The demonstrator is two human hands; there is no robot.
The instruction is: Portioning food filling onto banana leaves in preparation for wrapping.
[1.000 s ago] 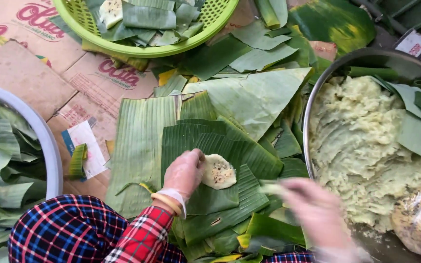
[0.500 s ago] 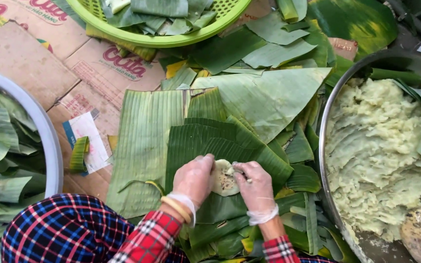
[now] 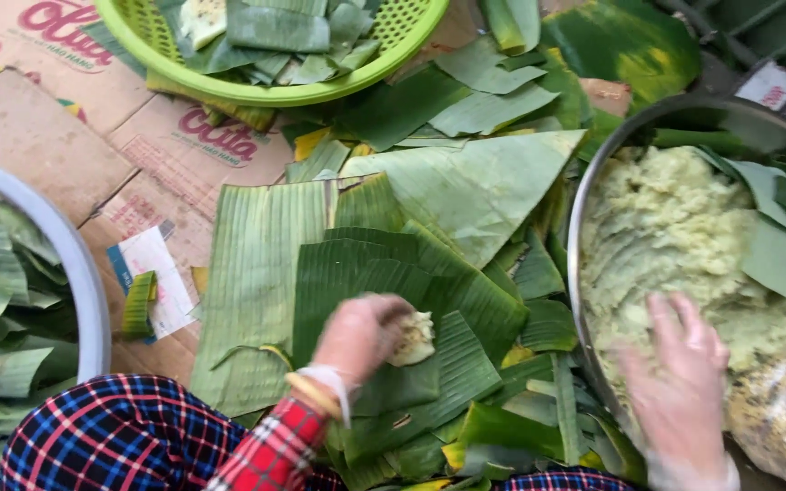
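The right hand (image 3: 684, 373) has been withdrawn from the dough lump (image 3: 414, 338) and moved over the metal bowl (image 3: 593, 195) of paste. The lump is now pressed by the left hand (image 3: 357, 336) alone.

Flattened cardboard (image 3: 38, 136) floor covering, daylight

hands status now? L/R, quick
Left hand: curled on a dough lump lying on a leaf.
Right hand: open, fingers spread, blurred, over the dough in the metal bowl, holding nothing.

the right hand (image 3: 684, 382) is motion-blurred, and the metal bowl (image 3: 584, 227) runs off the edge.
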